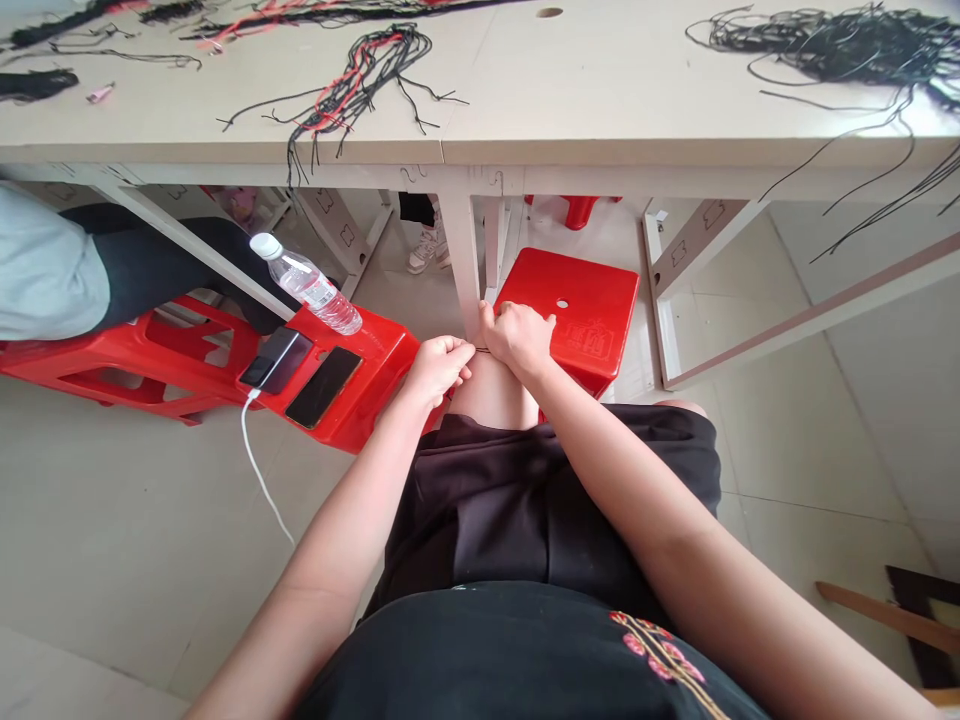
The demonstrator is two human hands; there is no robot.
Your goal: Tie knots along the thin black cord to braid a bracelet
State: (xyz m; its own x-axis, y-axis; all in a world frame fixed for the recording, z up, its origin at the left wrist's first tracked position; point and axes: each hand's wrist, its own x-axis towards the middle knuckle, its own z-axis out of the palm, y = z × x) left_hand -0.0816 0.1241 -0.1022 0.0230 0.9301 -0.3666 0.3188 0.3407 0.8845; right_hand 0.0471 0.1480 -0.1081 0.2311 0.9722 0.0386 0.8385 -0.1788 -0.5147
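Note:
Over my bare knee (491,395), a short stretch of thin dark cord (482,350) runs between my two hands. My left hand (441,368) pinches its left end between thumb and fingers. The fingers of my right hand (519,335) are closed at the other end, knuckles up, partly hiding the cord. On the table above lies a loose bundle of black and red cords (360,75), some ends hanging over the front edge. A bigger tangle of black cord (847,45) lies at the right.
A red stool (574,300) stands just beyond my right hand. On another red stool (382,350) at left are a water bottle (315,285), a phone (324,388) and a dark device (277,358) with a white cable (255,455). A table leg (459,250) stands ahead. A seated person's leg (157,260) is at left.

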